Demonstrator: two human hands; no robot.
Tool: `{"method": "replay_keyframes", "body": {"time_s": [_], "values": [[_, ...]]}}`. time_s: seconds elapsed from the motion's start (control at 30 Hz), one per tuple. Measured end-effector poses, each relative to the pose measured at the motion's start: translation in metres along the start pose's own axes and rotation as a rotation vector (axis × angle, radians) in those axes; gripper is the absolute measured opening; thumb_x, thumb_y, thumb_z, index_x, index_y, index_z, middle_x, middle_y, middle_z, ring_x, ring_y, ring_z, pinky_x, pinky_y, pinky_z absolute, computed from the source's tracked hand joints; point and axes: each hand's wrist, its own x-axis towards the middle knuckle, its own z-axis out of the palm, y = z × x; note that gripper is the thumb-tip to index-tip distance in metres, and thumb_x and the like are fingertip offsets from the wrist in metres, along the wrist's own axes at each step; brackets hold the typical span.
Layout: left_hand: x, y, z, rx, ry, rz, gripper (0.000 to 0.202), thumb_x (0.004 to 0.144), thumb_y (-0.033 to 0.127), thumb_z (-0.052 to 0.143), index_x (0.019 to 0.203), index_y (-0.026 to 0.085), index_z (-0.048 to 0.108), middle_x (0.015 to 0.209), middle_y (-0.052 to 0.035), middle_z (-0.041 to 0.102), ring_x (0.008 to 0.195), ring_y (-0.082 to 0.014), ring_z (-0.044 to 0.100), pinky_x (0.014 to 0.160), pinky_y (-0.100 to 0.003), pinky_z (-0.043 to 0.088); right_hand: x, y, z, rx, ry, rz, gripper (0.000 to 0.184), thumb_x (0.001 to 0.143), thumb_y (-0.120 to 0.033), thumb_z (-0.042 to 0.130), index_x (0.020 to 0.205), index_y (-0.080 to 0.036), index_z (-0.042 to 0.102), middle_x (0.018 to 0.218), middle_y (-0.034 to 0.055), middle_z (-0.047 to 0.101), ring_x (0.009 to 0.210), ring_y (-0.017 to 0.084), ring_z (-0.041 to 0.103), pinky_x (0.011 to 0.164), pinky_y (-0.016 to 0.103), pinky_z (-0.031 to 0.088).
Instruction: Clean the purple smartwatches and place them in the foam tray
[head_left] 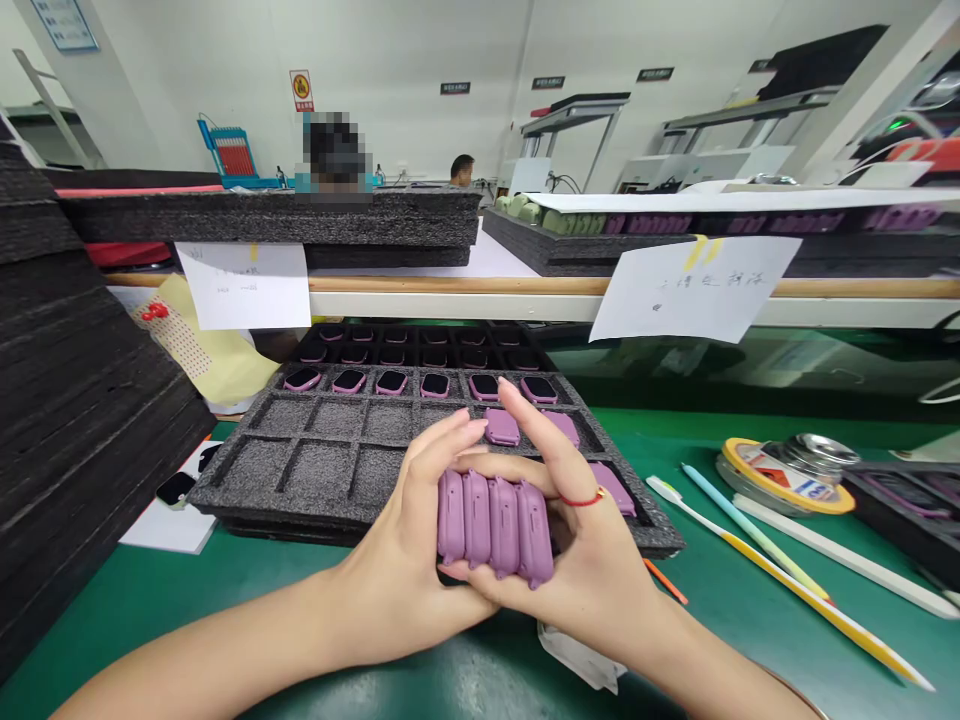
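Observation:
Both hands together hold a row of several purple watch cases (pixel 495 528) side by side, on edge. My left hand (pixel 409 560) cups them from the left, fingers curled over the top. My right hand (pixel 585 545), with a red ring on one finger, supports them from the right and below. Just behind the hands lies a black foam tray (pixel 315 465) with square pockets. Its far row holds purple watch cases (pixel 420 383) with dark screens up; a few lie face down near my fingers. The near-left pockets are bare.
Stacked black foam trays (pixel 75 380) stand at left. A shelf with paper labels (pixel 694 288) runs across the back. Right of the tray lie long swab-like sticks (pixel 772 560), a tape roll (pixel 787 475) and another tray (pixel 911 505). Other people sit far behind.

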Motion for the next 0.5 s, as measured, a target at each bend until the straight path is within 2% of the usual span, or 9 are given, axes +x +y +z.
{"method": "replay_keyframes", "body": {"time_s": [0.07, 0.17, 0.27, 0.37, 0.43, 0.5], "values": [[0.001, -0.004, -0.003, 0.057, 0.023, 0.067, 0.092, 0.084, 0.022, 0.075, 0.157, 0.028, 0.021, 0.161, -0.0165, 0.03, 0.154, -0.035, 0.025, 0.123, -0.057, 0.033, 0.0, 0.0, 0.001, -0.004, -0.018, 0.015, 0.111, 0.074, -0.014, 0.083, 0.162, -0.028, 0.016, 0.122, 0.0055, 0.074, 0.11, 0.022, 0.073, 0.101, 0.036, 0.056], [0.002, -0.013, -0.007, 0.095, 0.035, 0.166, 0.077, 0.093, 0.038, 0.067, 0.157, 0.025, 0.026, 0.165, -0.017, 0.028, 0.156, -0.0327, 0.023, 0.125, -0.056, 0.028, -0.001, -0.001, 0.002, 0.019, -0.038, 0.023, 0.111, 0.075, -0.012, 0.079, 0.163, -0.026, 0.013, 0.12, 0.0058, 0.075, 0.107, 0.023, 0.074, 0.1, 0.038, 0.058], [0.003, -0.019, -0.011, 0.135, -0.005, 0.264, 0.067, 0.099, 0.049, 0.054, 0.156, 0.023, 0.03, 0.159, -0.0167, 0.045, 0.155, -0.0308, 0.025, 0.126, -0.056, 0.024, -0.001, -0.001, 0.004, 0.083, -0.068, 0.092, 0.112, 0.075, -0.011, 0.076, 0.163, -0.024, 0.01, 0.112, 0.0056, 0.077, 0.101, 0.023, 0.075, 0.095, 0.038, 0.06], [0.004, -0.021, -0.013, 0.179, -0.019, 0.352, 0.06, 0.102, 0.048, 0.048, 0.154, 0.02, 0.035, 0.145, -0.0156, 0.062, 0.151, -0.0274, 0.035, 0.127, -0.05, 0.023, 0.0, 0.0, 0.008, 0.138, -0.079, 0.173, 0.115, 0.072, -0.015, 0.082, 0.163, -0.025, 0.013, 0.128, 0.0102, 0.07, 0.125, 0.027, 0.065, 0.103, 0.041, 0.056], [0.006, -0.02, -0.014, 0.135, -0.029, 0.385, 0.06, 0.103, 0.046, 0.047, 0.154, 0.016, 0.035, 0.135, -0.0166, 0.069, 0.144, -0.025, 0.047, 0.124, -0.042, 0.032, 0.0, 0.0, 0.011, 0.142, -0.077, 0.249, 0.117, 0.067, -0.02, 0.088, 0.162, -0.024, 0.019, 0.141, 0.0132, 0.061, 0.141, 0.031, 0.05, 0.111, 0.046, 0.05], [0.008, -0.018, -0.015, 0.067, -0.057, 0.371, 0.059, 0.103, 0.048, 0.046, 0.152, 0.016, 0.039, 0.131, -0.0171, 0.071, 0.133, -0.0226, 0.06, 0.114, -0.033, 0.046, -0.001, -0.001, 0.011, 0.196, -0.091, 0.37, 0.115, 0.065, -0.026, 0.089, 0.16, -0.022, 0.024, 0.144, 0.0151, 0.058, 0.14, 0.032, 0.05, 0.112, 0.048, 0.049]]}}
